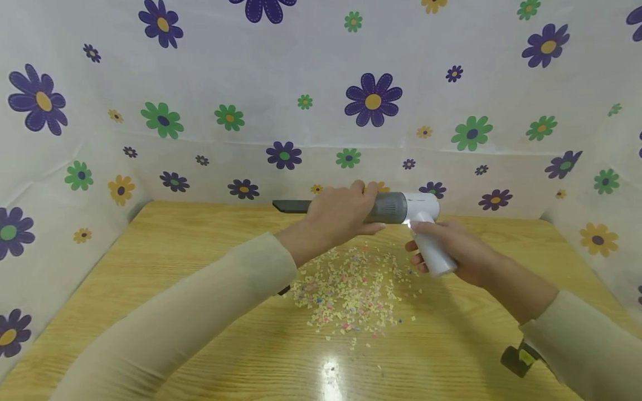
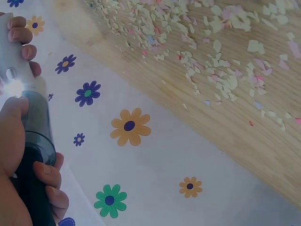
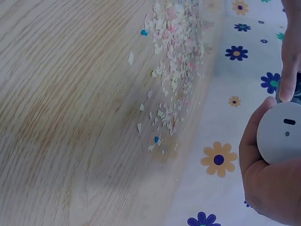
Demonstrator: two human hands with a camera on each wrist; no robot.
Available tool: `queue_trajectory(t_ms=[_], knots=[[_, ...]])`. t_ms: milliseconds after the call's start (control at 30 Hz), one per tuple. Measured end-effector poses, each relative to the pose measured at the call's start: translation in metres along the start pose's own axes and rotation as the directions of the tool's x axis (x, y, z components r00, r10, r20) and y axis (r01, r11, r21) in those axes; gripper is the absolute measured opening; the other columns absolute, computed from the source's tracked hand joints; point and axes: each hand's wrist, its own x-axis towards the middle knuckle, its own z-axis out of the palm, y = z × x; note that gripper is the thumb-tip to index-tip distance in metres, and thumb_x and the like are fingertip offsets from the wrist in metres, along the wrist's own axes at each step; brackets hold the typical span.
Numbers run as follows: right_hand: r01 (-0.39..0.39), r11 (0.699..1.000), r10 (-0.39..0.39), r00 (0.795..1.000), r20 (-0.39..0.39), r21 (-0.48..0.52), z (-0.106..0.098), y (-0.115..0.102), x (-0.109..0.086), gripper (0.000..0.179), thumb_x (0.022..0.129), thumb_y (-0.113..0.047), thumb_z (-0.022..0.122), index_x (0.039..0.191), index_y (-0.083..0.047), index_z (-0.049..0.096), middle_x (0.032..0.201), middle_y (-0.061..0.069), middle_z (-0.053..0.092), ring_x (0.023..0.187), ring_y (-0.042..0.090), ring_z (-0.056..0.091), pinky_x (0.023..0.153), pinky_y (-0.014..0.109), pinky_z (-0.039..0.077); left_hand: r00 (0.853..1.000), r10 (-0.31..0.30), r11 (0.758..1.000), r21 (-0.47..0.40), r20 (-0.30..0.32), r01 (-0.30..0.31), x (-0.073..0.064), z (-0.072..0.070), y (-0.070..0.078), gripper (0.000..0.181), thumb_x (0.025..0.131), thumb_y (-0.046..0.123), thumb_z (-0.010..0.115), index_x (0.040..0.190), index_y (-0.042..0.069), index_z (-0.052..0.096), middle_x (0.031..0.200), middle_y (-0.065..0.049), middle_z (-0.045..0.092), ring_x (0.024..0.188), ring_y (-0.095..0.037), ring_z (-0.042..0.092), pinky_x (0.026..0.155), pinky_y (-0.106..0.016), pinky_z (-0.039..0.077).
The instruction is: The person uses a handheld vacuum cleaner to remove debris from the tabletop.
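A handheld vacuum cleaner (image 1: 393, 208) with a white body, grey transparent section and black nozzle is held level above the table, its nozzle pointing left. My left hand (image 1: 335, 216) grips the front section, thumb and fingers wrapped round it in the left wrist view. My right hand (image 1: 458, 250) holds the white handle (image 1: 435, 253). A small light glows near the handle's top, by the right thumb. Below lie many scraps of confetti (image 1: 351, 289), mostly pale yellow with some pink and blue. In the right wrist view, the round white end (image 3: 284, 136) of the vacuum faces the camera.
The wooden table (image 1: 200, 239) bears the spread of scraps near its middle. White cloth (image 1: 241, 67) with purple, green and orange flowers stands behind it and along both sides. A dark wrist device (image 1: 519, 359) hangs at the right sleeve.
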Motion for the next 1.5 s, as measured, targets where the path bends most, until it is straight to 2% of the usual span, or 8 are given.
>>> queue_trajectory(t_ms=[233,533,733,867,1000,1133,1233,1500], knots=[[0.042,0.999,-0.040,0.998,-0.048,0.034,-0.006,-0.001,-0.001,0.055,0.105,-0.038,0.049,0.143,-0.015,0.017,0.105,0.008,0.062,0.075,0.015,0.066,0.070,0.029,0.058,0.997,0.043,0.999,-0.007,-0.068,-0.043,0.003,-0.001,0.006,0.071,0.092,0.068,0.053,0.137,0.013,0.048,0.112,-0.004,0.067,0.068,-0.013,0.064,0.051,-0.026,0.052],[0.067,0.998,-0.068,0.986,-0.151,-0.014,-0.011,-0.001,-0.006,0.063,0.100,-0.046,0.057,0.141,-0.017,0.019,0.094,0.003,0.060,0.068,0.013,0.064,0.064,0.028,0.058,0.992,0.024,0.995,-0.089,-0.121,-0.035,0.011,0.003,0.016,0.069,0.091,0.066,0.057,0.136,0.015,0.049,0.106,-0.002,0.066,0.067,-0.011,0.060,0.051,-0.023,0.048],[0.062,0.985,-0.105,0.955,-0.276,-0.162,-0.009,-0.003,-0.008,0.068,0.092,-0.032,0.073,0.138,-0.012,0.027,0.092,0.008,0.064,0.064,0.021,0.068,0.067,0.038,0.060,0.987,0.027,0.997,-0.065,-0.161,-0.038,0.015,-0.001,0.023,0.064,0.091,0.065,0.059,0.132,0.017,0.051,0.099,-0.002,0.065,0.067,-0.013,0.062,0.051,-0.027,0.050],[-0.002,0.967,-0.082,0.943,-0.323,-0.253,-0.010,-0.002,-0.009,0.064,0.091,-0.037,0.072,0.132,-0.002,0.036,0.085,0.009,0.071,0.067,0.024,0.072,0.069,0.041,0.061,0.983,0.002,0.999,-0.038,-0.183,-0.009,0.015,-0.002,0.030,0.062,0.090,0.064,0.060,0.129,0.017,0.051,0.100,-0.003,0.065,0.071,-0.015,0.066,0.052,-0.030,0.053],[-0.056,0.971,-0.032,0.932,-0.361,-0.231,-0.010,0.001,-0.008,0.052,0.094,-0.036,0.066,0.120,0.003,0.045,0.077,0.007,0.071,0.065,0.019,0.071,0.066,0.036,0.060,0.963,0.005,1.000,-0.002,-0.270,-0.006,0.015,0.001,0.037,0.060,0.089,0.062,0.063,0.125,0.016,0.053,0.099,-0.005,0.067,0.069,-0.017,0.067,0.052,-0.031,0.055],[-0.044,0.967,-0.068,0.904,-0.423,-0.251,-0.010,0.003,-0.008,0.042,0.093,-0.031,0.064,0.113,0.002,0.048,0.073,0.005,0.065,0.059,0.016,0.066,0.061,0.034,0.059,0.937,0.012,1.000,-0.016,-0.349,-0.019,0.015,0.004,0.039,0.058,0.087,0.059,0.068,0.123,0.015,0.054,0.095,-0.005,0.067,0.067,-0.017,0.067,0.052,-0.030,0.056],[-0.029,0.957,-0.108,0.888,-0.446,-0.289,-0.010,0.004,-0.008,0.041,0.092,-0.031,0.064,0.112,0.001,0.048,0.071,0.004,0.063,0.056,0.016,0.064,0.058,0.034,0.059,0.928,-0.001,0.999,-0.040,-0.372,-0.015,0.015,0.004,0.040,0.059,0.087,0.058,0.069,0.124,0.015,0.055,0.096,-0.005,0.067,0.068,-0.017,0.067,0.053,-0.031,0.056],[-0.012,0.965,-0.114,0.879,-0.463,-0.261,-0.008,0.004,-0.008,0.040,0.092,-0.032,0.066,0.111,-0.001,0.048,0.070,0.003,0.063,0.056,0.016,0.063,0.058,0.035,0.059,0.964,-0.064,0.997,-0.064,-0.259,0.049,0.019,-0.002,0.046,0.065,0.091,0.066,0.057,0.130,0.014,0.052,0.099,-0.003,0.064,0.078,-0.018,0.066,0.061,-0.032,0.055]])
